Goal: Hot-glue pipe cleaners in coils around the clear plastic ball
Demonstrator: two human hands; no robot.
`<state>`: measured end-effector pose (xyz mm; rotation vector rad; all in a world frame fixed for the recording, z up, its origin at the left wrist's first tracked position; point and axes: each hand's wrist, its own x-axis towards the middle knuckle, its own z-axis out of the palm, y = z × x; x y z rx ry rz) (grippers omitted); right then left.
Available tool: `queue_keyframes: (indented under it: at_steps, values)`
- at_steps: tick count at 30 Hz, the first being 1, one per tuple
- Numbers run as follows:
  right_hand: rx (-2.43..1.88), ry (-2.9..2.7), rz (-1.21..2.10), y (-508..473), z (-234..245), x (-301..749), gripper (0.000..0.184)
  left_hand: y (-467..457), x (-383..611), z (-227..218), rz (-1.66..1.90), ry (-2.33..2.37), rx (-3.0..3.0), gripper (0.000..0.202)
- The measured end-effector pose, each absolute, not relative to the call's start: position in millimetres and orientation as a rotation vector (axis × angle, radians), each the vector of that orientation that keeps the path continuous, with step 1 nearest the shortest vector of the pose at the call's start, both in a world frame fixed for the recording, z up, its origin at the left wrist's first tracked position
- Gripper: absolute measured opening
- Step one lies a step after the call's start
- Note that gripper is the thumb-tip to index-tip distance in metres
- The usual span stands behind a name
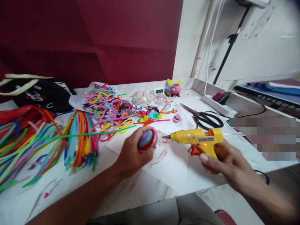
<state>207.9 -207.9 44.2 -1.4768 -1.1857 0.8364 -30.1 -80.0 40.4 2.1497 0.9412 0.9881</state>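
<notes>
Wound ball (147,140), one, striped purple, blue and red: clamped in the grip of the left hand (131,154), over the white tabletop (164,204); serves as landmark. Glue gun (194,136), one, yellow, orange trigger, small light glowing: right of the ball, nozzle pointed toward it, its handle clamped in the grip of the right hand (226,165). Clear plastic piece (164,147), strand-marked: just right of the ball; contact cannot be told. Small coiled piece (177,118), pink and purple: beyond the ball, to its right. Scissors (196,114), black-handled: farther right and beyond the ball. Pipe cleaner bundle (82,140), multicoloured: left of the ball. Eared ball (174,89), yellow-eared: well beyond the ball.
</notes>
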Motion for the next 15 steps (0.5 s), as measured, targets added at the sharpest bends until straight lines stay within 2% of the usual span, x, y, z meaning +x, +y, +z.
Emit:
queue_keyframes:
  at_steps: [15]
  values:
    - [-1.437, -1.259, 0.783, -202.5, 36.9, 204.3, 0.033, -81.0, -29.8, 40.1, 1.008, 0.914, 2.21, 0.047]
